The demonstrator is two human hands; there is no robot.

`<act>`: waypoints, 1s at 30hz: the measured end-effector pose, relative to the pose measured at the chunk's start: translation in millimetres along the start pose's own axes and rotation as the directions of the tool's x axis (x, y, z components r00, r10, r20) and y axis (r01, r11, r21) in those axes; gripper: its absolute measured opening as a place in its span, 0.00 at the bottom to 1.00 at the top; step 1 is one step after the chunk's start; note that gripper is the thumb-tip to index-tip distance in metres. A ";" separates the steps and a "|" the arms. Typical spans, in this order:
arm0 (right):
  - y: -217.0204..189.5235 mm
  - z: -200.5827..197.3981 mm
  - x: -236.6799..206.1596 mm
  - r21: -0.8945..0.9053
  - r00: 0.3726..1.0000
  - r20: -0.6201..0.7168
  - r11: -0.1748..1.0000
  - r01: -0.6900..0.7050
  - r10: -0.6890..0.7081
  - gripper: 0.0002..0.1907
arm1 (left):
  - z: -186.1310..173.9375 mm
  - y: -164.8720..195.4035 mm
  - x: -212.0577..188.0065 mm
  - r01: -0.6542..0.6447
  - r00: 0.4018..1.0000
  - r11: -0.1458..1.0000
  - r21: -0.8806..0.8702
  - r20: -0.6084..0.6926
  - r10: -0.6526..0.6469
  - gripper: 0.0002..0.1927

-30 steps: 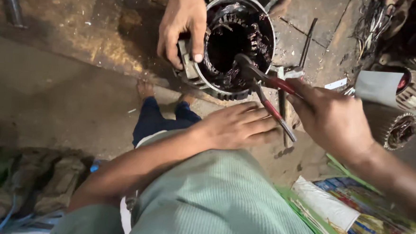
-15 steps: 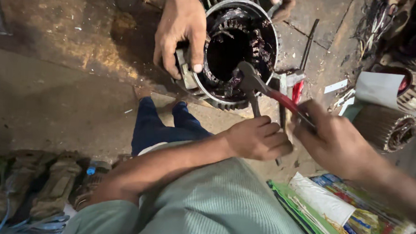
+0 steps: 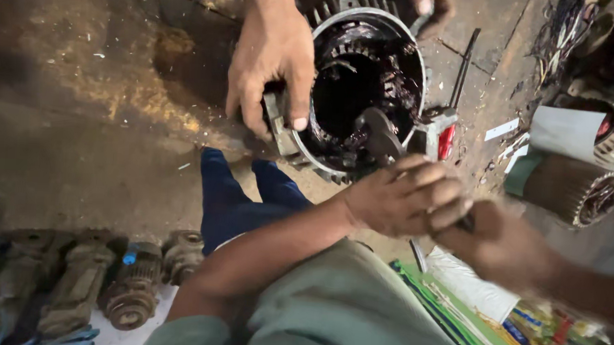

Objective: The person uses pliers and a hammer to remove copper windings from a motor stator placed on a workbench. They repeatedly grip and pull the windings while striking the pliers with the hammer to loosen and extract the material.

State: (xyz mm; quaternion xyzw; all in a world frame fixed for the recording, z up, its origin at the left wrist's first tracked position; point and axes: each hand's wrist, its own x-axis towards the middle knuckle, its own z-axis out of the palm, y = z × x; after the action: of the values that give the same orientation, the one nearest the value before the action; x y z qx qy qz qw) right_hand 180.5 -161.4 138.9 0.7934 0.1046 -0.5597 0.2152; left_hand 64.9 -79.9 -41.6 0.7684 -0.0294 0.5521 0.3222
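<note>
Just below the motor shell (image 3: 367, 92) on the floor, the left hand (image 3: 407, 195) and right hand (image 3: 503, 242) curled their fingers around pliers (image 3: 379, 134) reaching inside; beyond, another person's hand (image 3: 274, 62) steadied its rim.

Motor housing (image 3: 364, 91) top centre, another person's hand (image 3: 274, 66) on its left rim. Both hands (image 3: 407, 195) (image 3: 499, 242) clasped centre-right, below it. Small motors (image 3: 132, 293) lower left. Rotor (image 3: 565, 186) far right.
</note>
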 end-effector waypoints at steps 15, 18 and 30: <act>-3.0 2.9 3.2 0.320 0.948 0.272 0.913 -0.252 0.166 0.35 | 4.6 2.6 -4.6 0.055 0.998 0.997 0.058 0.022 -0.056 0.19; -0.7 7.3 0.6 0.484 0.936 0.326 0.828 -0.283 0.129 0.35 | 8.1 3.0 -9.2 0.038 0.999 0.995 0.087 -0.007 -0.037 0.20; 23.6 81.3 57.3 -0.225 0.516 -0.474 0.665 0.713 -0.714 0.11 | 63.4 -3.4 -43.6 -0.330 0.908 0.735 0.593 -0.015 0.419 0.09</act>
State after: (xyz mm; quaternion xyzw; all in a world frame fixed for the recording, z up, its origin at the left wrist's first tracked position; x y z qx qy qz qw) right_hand 141.7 -223.9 67.9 0.8003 0.4751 -0.3592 -0.0696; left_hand 101.9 -124.1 -92.7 0.7644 0.0088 0.6432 -0.0430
